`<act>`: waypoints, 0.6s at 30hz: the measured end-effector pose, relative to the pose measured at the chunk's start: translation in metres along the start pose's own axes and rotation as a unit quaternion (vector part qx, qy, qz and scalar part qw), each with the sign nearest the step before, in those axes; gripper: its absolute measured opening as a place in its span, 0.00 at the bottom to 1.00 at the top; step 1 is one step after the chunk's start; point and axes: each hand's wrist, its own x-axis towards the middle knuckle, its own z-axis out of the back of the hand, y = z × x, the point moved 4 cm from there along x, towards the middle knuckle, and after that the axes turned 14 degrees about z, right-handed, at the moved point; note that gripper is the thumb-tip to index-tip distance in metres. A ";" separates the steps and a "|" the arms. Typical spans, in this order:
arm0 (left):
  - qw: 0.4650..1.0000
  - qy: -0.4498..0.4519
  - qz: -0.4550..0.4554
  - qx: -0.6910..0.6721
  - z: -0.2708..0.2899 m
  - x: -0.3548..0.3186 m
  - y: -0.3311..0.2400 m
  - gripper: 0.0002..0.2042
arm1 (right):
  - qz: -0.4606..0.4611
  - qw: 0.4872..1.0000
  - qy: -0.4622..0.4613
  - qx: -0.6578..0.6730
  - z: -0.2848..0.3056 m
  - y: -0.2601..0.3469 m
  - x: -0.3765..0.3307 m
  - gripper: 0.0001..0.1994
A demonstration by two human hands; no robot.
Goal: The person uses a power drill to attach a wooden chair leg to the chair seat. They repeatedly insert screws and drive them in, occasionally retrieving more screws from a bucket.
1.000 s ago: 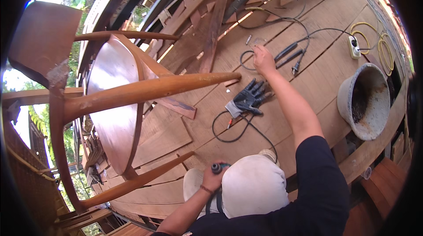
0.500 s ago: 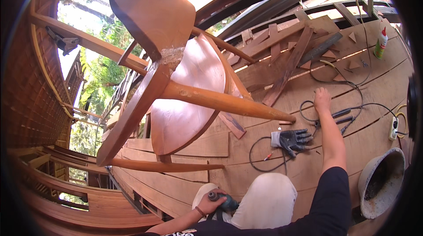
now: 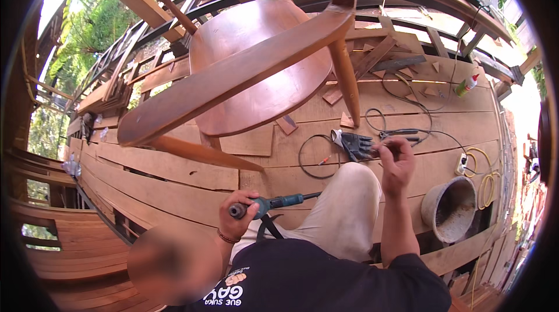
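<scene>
We are gripping the teal electric drill (image 3: 273, 202) ready in our left hand (image 3: 240, 214) while our right hand (image 3: 395, 159) is pinching a small bit, too tiny to identify, for fitting.

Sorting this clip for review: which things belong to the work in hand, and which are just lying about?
In hand:
left hand grips a power drill
right hand pinches something too small to identify
wooden chair lies overturned

Lying about:
work glove
bucket
glue bottle
wood offcuts

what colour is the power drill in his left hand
Teal-blue body with a dark chuck; the drill shows in the head view, in the left hand.
</scene>
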 end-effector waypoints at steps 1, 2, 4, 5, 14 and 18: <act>0.999 -0.027 -0.033 -0.010 0.011 -0.007 -0.007 0.06 | 0.004 0.998 0.067 -0.004 -0.030 0.010 -0.005 0.06; 0.999 -0.043 -0.019 -0.022 0.020 -0.013 -0.007 0.06 | 0.004 0.991 0.133 -0.010 -0.057 0.018 -0.016 0.07; 0.995 -0.087 0.016 -0.040 0.041 -0.028 -0.008 0.05 | -0.026 0.973 0.228 0.008 -0.109 0.027 -0.048 0.07; 0.996 -0.088 0.013 -0.028 0.048 -0.031 -0.016 0.05 | -0.061 0.961 0.268 0.024 -0.133 0.031 -0.066 0.08; 0.993 -0.108 0.024 0.049 0.107 -0.085 -0.006 0.06 | -0.102 0.893 0.437 0.031 -0.266 0.052 -0.199 0.07; 0.993 -0.106 0.032 0.045 0.120 -0.089 0.006 0.08 | -0.065 0.885 0.460 -0.027 -0.286 0.040 -0.220 0.06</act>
